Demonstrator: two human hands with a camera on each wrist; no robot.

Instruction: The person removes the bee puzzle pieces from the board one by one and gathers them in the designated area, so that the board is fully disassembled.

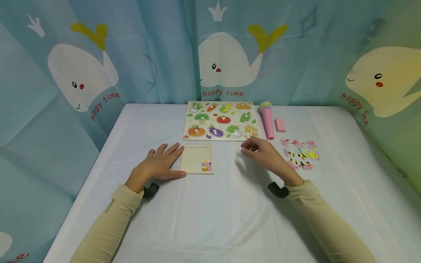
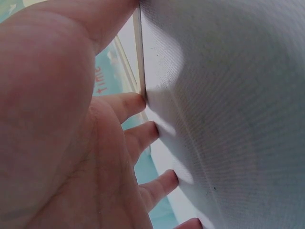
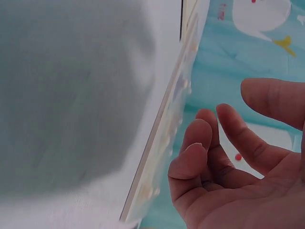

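A small square wooden puzzle tray [image 1: 195, 160] lies at the middle of the table. One pink and yellow jigsaw piece [image 1: 206, 166] sits in its lower right corner. My left hand [image 1: 161, 163] is spread flat at the tray's left side, with thumb and index fingertip right at its edge. In the left wrist view, the other fingertips [image 2: 167, 177] rest on the white cloth. Above the cloth, right of the tray, my right hand [image 1: 263, 155] hovers with loosely bent fingers and nothing between them. Farther right lie several loose jigsaw pieces [image 1: 300, 154], pink, yellow and black.
Behind the tray lies a vegetable peg puzzle board [image 1: 210, 109], also seen edge-on in the right wrist view. A pink toy microphone [image 1: 268, 122] and a pink block [image 1: 280, 125] are to its right. A blue whale-print curtain [image 1: 171, 54] hangs behind the table.
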